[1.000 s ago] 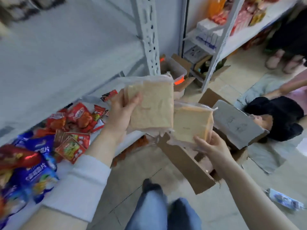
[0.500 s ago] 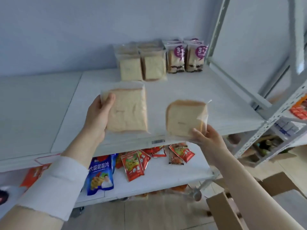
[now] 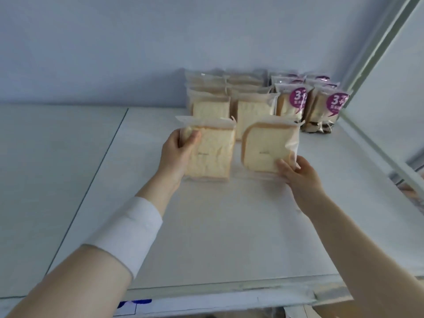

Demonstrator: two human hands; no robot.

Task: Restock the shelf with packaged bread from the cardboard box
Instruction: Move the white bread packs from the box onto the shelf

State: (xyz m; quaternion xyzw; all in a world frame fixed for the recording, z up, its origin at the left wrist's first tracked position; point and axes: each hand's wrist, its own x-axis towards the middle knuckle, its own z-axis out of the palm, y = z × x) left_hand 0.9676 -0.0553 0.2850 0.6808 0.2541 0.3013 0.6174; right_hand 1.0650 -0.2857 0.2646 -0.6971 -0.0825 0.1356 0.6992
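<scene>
My left hand (image 3: 175, 154) grips one clear-wrapped pack of sliced bread (image 3: 212, 152) by its left edge, standing it upright on the white shelf (image 3: 206, 237). My right hand (image 3: 298, 177) pinches a second bread pack (image 3: 266, 149) at its lower right corner, just right of the first. Both packs stand directly in front of two rows of the same bread packs (image 3: 229, 95) at the back of the shelf. The cardboard box is out of view.
Two rows of bread packs with purple labels (image 3: 314, 102) stand at the back right, beside the grey shelf post (image 3: 376, 65). A blue-grey wall rises behind. The shelf's left panel (image 3: 46, 180) and front part are bare white board.
Both hands have carried their bread packs up from near the box, over the shelf edge and back to the rows at the rear. The view has moved close to the upper shelf.
</scene>
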